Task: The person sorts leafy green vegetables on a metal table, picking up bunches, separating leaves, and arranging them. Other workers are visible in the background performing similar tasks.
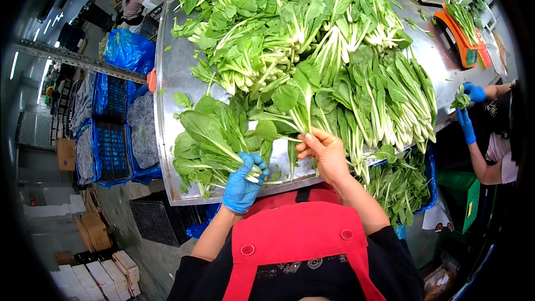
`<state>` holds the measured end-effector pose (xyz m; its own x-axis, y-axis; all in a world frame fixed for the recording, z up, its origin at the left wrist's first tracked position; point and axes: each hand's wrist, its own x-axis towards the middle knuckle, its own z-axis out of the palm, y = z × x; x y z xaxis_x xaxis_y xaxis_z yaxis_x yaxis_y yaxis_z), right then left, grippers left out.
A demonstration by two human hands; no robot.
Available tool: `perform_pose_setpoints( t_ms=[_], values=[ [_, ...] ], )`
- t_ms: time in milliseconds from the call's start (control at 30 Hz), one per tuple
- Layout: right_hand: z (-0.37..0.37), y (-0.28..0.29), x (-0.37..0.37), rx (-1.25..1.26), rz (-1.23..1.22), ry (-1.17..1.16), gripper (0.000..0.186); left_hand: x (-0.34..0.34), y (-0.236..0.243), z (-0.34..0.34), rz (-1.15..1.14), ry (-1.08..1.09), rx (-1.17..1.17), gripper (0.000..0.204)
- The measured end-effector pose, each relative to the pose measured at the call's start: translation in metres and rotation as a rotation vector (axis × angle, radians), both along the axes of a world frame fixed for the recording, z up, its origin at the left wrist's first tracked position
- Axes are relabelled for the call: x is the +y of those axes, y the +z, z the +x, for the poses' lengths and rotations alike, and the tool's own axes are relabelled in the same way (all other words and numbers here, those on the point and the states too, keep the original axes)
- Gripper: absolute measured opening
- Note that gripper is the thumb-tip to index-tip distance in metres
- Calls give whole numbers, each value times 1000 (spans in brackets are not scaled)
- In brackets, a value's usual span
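- The left hand, in a thin blue glove [243, 183], had its fingers closed around the pale stems of a loose bunch of broad, green leafy vegetables [209, 136], at the near left of the tabletop, which was of shiny grey metal [169, 83].
- The bare right hand [325, 155] had its thumb and forefinger together on the pale stem end of a single green leafy plant [304, 96], just right of that bunch; its leaves pointed to the far side.
- Behind both hands lay a large, tangled heap of the same greens [262, 33], while on the right a neater row of long-stemmed greens [390, 97] lay with stem ends toward the near side.
- Below the near right edge stood a blue-rimmed crate [432, 178] with more leaves.
- The step in hand seemed to me the sorting and gathering of plants into the left hand.
- In my judgement, the next move called for bringing the right hand's plant to the bunch, stem ends level, without bruising the leaves.
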<state>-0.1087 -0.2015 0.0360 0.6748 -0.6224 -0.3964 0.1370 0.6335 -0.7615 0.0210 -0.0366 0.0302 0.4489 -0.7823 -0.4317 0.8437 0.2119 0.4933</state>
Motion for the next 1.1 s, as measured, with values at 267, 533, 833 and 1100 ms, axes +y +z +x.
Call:
perform_pose_setpoints(
  t_ms=[267, 533, 833, 1100],
  values=[
    [15, -31, 19, -174, 146, 125, 25, 6, -1, -4, 20, 41, -42, 11],
    [22, -43, 40, -157, -79, 109, 16, 1, 1, -18, 94, 10, -103, 20],
    [22, -19, 51, -9, -1158, -5, 19, 2, -7, -19, 197, 58, -25, 16],
    [35, -7, 53, -2, -1605, -5, 22, 8, -9, -13, 334, 101, -156, 21]
  ],
)
